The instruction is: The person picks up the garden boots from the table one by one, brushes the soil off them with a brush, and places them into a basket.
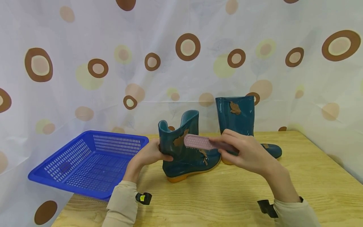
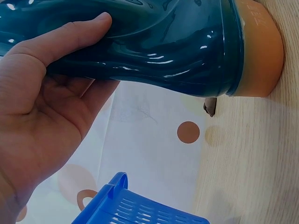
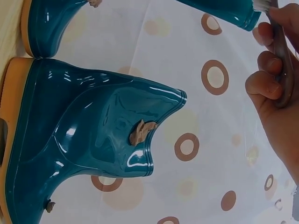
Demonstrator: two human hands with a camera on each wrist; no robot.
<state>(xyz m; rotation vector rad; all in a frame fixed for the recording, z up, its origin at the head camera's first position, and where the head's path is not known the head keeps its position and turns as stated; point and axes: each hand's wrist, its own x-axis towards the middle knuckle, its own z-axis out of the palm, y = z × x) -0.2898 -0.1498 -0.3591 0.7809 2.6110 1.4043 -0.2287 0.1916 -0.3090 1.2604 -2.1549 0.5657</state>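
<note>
My left hand [image 1: 148, 154] grips the shaft of a teal rubber boot [image 1: 174, 165] from behind, its thumb lying across the side. In the left wrist view, the boot's orange heel [image 2: 261, 49] is right at the tabletop. Brown smears [image 1: 178, 141] mark the shaft and more dirt shows on the foot. My right hand [image 1: 246, 153] holds a pink brush [image 1: 198, 142] by its handle, bristles facing down against the front of the shaft near the smear. In the right wrist view, white bristles [image 3: 261, 4] show beside the held boot's top edge.
A matching boot [image 1: 236, 121] stands upright behind my right hand, with a brown patch [image 3: 141, 132] near its top. At the left sits a blue plastic basket [image 1: 88, 189]. A spotted curtain [image 1: 170, 78] hangs behind the wooden table [image 1: 227, 198].
</note>
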